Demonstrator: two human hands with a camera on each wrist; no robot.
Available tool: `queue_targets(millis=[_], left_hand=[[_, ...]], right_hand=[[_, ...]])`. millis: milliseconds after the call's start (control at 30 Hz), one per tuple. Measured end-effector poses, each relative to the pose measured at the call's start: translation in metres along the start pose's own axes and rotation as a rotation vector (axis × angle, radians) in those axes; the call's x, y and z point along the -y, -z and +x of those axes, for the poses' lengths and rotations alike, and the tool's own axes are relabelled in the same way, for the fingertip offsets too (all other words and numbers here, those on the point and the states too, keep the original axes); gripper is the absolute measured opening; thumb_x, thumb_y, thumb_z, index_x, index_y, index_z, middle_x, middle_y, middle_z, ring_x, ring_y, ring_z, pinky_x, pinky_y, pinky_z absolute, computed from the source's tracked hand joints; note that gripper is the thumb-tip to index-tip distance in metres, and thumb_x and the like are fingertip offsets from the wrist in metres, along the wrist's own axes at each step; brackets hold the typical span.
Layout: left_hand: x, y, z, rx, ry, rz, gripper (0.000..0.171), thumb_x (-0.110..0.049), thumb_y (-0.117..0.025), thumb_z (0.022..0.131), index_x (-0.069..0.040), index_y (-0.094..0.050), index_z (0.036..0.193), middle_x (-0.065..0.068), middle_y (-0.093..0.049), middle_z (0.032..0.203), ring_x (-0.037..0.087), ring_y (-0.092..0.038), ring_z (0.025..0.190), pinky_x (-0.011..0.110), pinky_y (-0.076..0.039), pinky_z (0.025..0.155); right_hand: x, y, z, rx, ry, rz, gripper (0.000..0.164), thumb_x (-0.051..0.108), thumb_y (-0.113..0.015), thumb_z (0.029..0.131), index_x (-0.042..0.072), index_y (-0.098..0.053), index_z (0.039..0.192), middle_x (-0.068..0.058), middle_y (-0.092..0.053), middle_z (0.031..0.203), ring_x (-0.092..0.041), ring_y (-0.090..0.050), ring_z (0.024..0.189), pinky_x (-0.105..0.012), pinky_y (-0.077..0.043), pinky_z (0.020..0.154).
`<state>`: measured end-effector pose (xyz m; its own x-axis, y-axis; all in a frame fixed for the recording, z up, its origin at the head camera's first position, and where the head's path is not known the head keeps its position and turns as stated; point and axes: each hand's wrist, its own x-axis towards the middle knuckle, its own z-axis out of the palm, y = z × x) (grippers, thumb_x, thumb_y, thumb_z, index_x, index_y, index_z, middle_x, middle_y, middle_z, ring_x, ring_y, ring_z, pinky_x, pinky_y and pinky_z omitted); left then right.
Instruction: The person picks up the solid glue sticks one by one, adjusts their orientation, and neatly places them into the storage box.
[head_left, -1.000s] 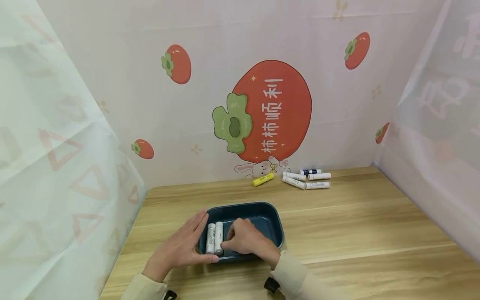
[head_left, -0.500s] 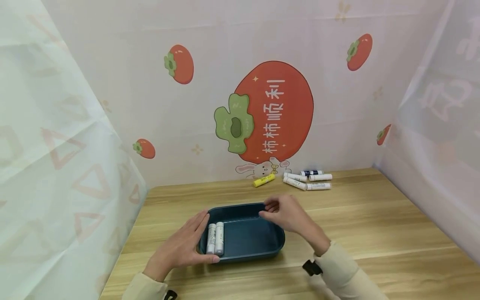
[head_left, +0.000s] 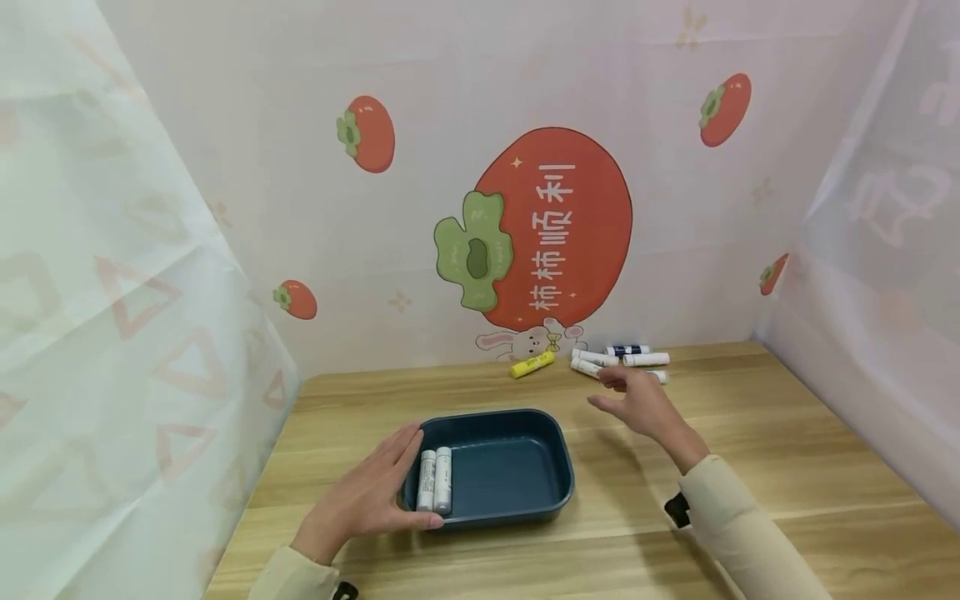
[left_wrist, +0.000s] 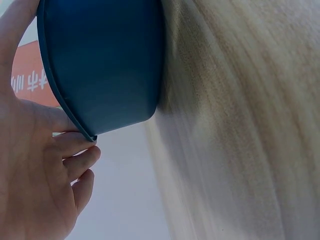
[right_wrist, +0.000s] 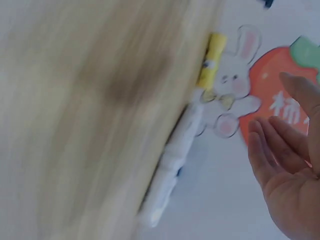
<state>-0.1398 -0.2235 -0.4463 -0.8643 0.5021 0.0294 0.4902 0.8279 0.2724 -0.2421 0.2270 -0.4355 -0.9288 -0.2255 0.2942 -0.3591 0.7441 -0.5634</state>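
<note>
A dark blue rectangular tray (head_left: 504, 477) stands on the wooden table. My left hand (head_left: 367, 492) holds its left end, fingers on the far rim and thumb on the near rim; the left wrist view shows fingertips at the corner. Two white capped tubes (head_left: 435, 480), like glue sticks, lie side by side inside at the left end. My right hand (head_left: 637, 406) holds nothing, its thumb and fingers apart. It hovers just in front of several white tubes (head_left: 595, 358) at the back, partly covering them. A yellow tube (head_left: 532, 364) lies left of these.
A tube with a dark blue label (head_left: 628, 351) lies at the back of the group, close to the wall cloth (head_left: 390, 225). This cloth, printed with persimmons, rises along the table's back edge. More cloth hangs at both sides.
My right hand has left the tray, moving right and away toward the tubes at the back, its fingers spreading. My left hand and the two tubes inside the tray have stayed put.
</note>
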Motion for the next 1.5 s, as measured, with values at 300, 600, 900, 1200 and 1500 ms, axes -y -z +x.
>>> queue_targets(millis=[300, 600, 900, 1200, 1500], left_hand=[[0.002, -0.004, -0.001, -0.014, -0.028, -0.009, 0.128, -0.085, -0.067, 0.081, 0.001, -0.026, 0.166, 0.019, -0.024, 0.175, 0.039, -0.028, 0.162, 0.058, -0.035, 0.127], [0.000, -0.003, -0.001, 0.011, 0.005, -0.026, 0.128, -0.085, -0.067, 0.081, 0.000, -0.024, 0.167, 0.016, -0.020, 0.177, 0.036, -0.025, 0.163, 0.057, -0.033, 0.129], [0.000, -0.002, -0.001, 0.022, 0.020, -0.028, 0.129, -0.086, -0.066, 0.080, -0.002, -0.023, 0.167, 0.014, -0.019, 0.178, 0.035, -0.024, 0.164, 0.057, -0.031, 0.130], [0.002, 0.000, -0.001, 0.019, 0.023, -0.026, 0.128, -0.086, -0.066, 0.080, -0.003, -0.023, 0.168, 0.013, -0.018, 0.178, 0.035, -0.023, 0.164, 0.057, -0.032, 0.129], [0.002, -0.001, -0.002, 0.021, 0.012, -0.027, 0.127, -0.085, -0.066, 0.081, -0.004, -0.022, 0.168, 0.012, -0.018, 0.178, 0.035, -0.023, 0.164, 0.058, -0.033, 0.128]], right_hand=[[-0.042, 0.004, 0.020, 0.038, -0.055, -0.066, 0.046, 0.020, -0.080, 0.095, -0.009, -0.069, 0.130, -0.029, -0.071, 0.129, -0.047, -0.069, 0.118, -0.059, -0.059, 0.100], [-0.057, 0.000, 0.040, 0.116, -0.082, -0.141, 0.043, 0.017, -0.078, 0.096, -0.010, -0.069, 0.128, -0.030, -0.072, 0.124, -0.047, -0.068, 0.116, -0.059, -0.057, 0.100], [-0.062, -0.009, 0.050, 0.103, -0.113, -0.153, 0.035, 0.009, -0.078, 0.094, -0.011, -0.070, 0.122, -0.029, -0.074, 0.117, -0.040, -0.070, 0.106, -0.057, -0.058, 0.095], [-0.062, -0.019, 0.059, 0.127, -0.180, -0.169, 0.018, 0.009, -0.068, 0.098, -0.001, -0.073, 0.112, -0.017, -0.073, 0.107, -0.029, -0.065, 0.093, -0.047, -0.059, 0.082], [-0.063, -0.028, 0.063, 0.092, -0.092, -0.229, 0.016, -0.002, -0.066, 0.091, 0.005, -0.066, 0.076, -0.005, -0.055, 0.074, -0.022, -0.049, 0.070, -0.034, -0.041, 0.063]])
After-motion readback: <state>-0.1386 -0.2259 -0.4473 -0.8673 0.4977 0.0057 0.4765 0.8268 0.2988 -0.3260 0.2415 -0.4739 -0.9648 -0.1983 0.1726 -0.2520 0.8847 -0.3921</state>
